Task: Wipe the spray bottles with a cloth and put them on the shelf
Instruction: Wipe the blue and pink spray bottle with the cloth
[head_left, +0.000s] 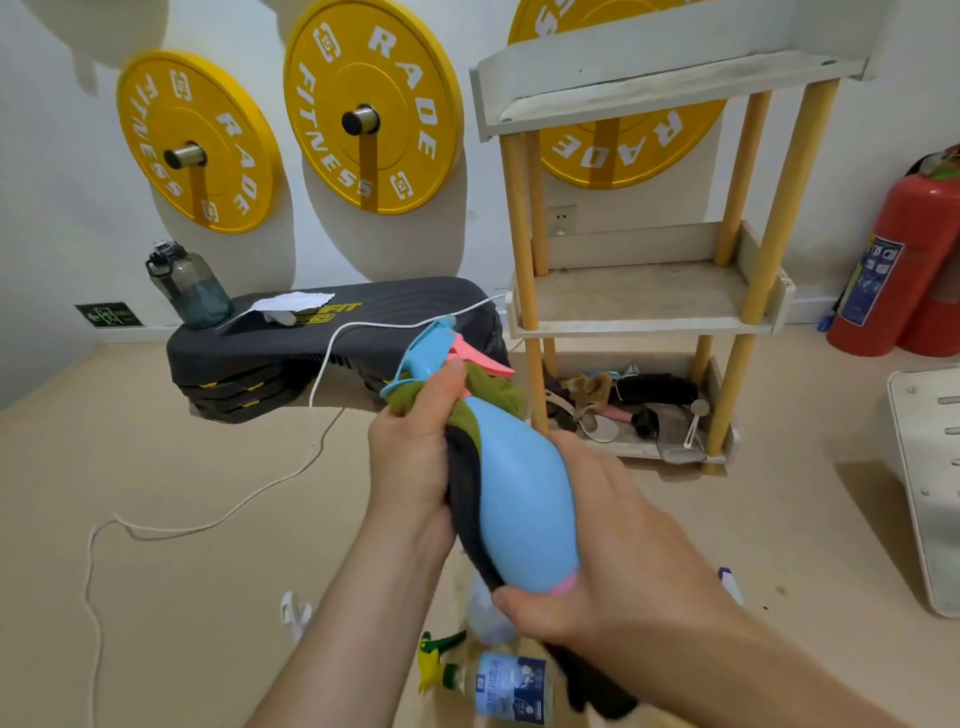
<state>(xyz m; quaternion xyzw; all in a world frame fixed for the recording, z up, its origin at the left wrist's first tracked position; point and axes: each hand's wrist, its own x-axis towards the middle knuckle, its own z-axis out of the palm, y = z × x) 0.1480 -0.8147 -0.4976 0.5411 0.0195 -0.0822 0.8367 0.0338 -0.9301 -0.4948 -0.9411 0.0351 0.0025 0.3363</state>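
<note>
Grips blue spray bottle (524, 499) by base in right hand (597, 561), cloth (465, 493) round neck in left hand (410, 447), tilts nozzle up-left, away from shelf (644, 296).

Three yellow weight plates (373, 106), two red fire extinguishers (901, 260), one shelf (639, 296), one blue spray bottle (524, 499), two hands (410, 457).
</note>
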